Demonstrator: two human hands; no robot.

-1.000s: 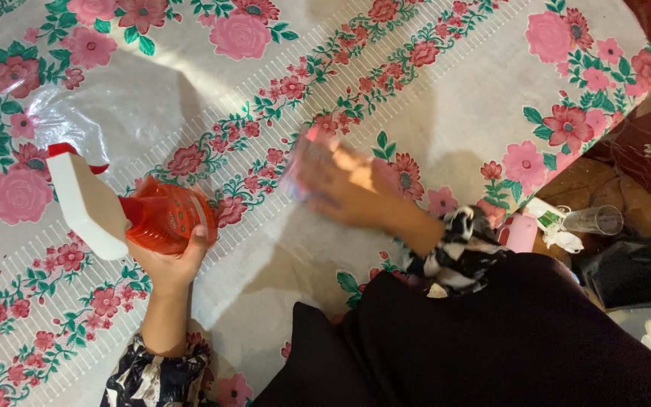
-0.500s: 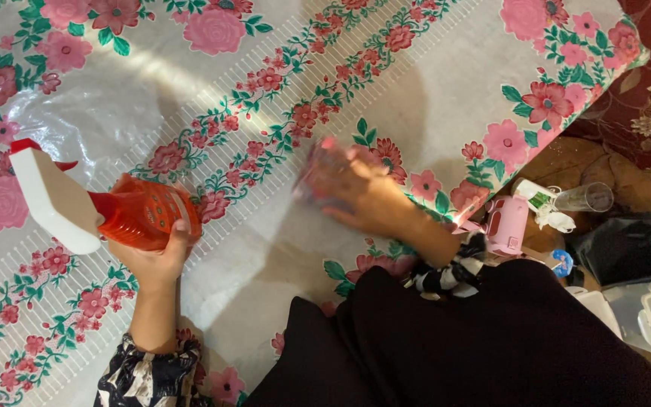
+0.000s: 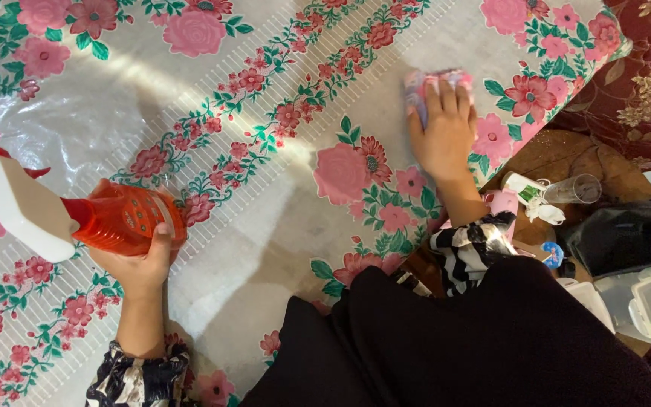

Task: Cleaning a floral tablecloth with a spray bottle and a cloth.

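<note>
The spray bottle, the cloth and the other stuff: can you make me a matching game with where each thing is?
Things:
1. orange spray bottle
2. pink cloth
3. clear plastic box
4. flowered table cover

Places:
A. under the right hand, flat on the cover
B. spread out under everything, with pink roses on it
C. in the left hand, white nozzle pointing left
D. at the right edge of the view, with a small green thing inside

Pairs: 1-C, 2-A, 3-D, 4-B
</note>
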